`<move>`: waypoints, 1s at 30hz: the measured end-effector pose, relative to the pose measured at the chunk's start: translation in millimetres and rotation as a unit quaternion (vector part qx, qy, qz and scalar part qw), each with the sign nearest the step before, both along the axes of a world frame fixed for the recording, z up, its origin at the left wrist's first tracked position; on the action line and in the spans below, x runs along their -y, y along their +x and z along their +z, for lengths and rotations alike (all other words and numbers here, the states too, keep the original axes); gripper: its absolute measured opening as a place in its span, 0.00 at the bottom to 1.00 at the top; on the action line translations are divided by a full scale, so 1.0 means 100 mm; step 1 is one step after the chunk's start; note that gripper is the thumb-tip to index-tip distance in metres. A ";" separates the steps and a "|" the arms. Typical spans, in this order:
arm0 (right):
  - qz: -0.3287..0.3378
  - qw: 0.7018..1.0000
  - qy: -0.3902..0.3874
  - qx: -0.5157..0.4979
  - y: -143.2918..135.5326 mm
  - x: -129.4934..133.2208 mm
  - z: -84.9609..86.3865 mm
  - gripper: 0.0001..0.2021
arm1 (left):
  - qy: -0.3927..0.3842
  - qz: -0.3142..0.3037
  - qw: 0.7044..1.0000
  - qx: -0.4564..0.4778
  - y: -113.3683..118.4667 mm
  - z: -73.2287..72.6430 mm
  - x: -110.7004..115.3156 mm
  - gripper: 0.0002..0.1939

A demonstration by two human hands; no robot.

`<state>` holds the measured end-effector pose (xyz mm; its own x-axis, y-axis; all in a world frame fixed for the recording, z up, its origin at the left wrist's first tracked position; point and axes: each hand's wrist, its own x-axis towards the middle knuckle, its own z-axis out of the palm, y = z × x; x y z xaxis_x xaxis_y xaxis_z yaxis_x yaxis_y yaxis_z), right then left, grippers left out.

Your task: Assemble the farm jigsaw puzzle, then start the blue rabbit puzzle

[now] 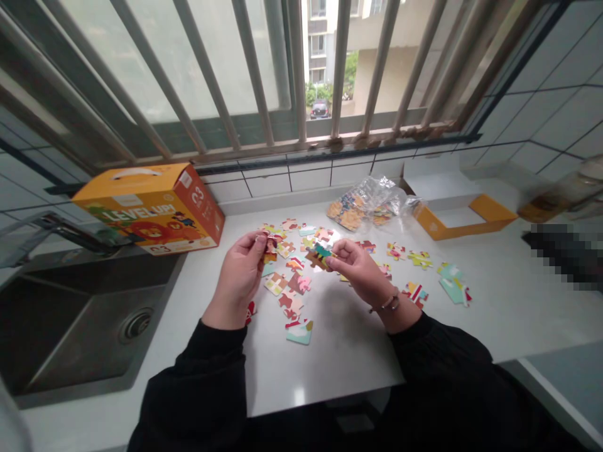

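My left hand [241,267] is closed in a pinch on a small reddish-brown puzzle piece [272,243], raised over the counter. To its right, my right hand [360,267] grips a puzzle piece [320,254] with green, yellow and brown patches between thumb and fingers. Below and around both hands lie several loose puzzle pieces, among them a brown-and-pink one [299,284] and a pale green corner-like one [299,333]. More pieces, such as a pale green pair [455,284], lie beyond my right wrist. My left hand partly covers a red piece [250,312].
An orange puzzle box [155,210] stands at the left beside the dark sink [89,333]. At the back, a clear plastic bag [362,207] holds more pieces. Right of it is an open orange-and-white box [464,216]. A barred window rises behind the white counter [348,364].
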<state>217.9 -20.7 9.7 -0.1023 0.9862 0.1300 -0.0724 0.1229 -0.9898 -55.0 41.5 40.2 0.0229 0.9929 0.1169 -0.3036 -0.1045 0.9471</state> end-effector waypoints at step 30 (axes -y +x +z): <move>0.025 0.997 -0.062 -0.028 0.02 0.03 -0.16 0.27 | -0.143 -0.115 0.983 0.028 0.77 -0.38 0.44 0.25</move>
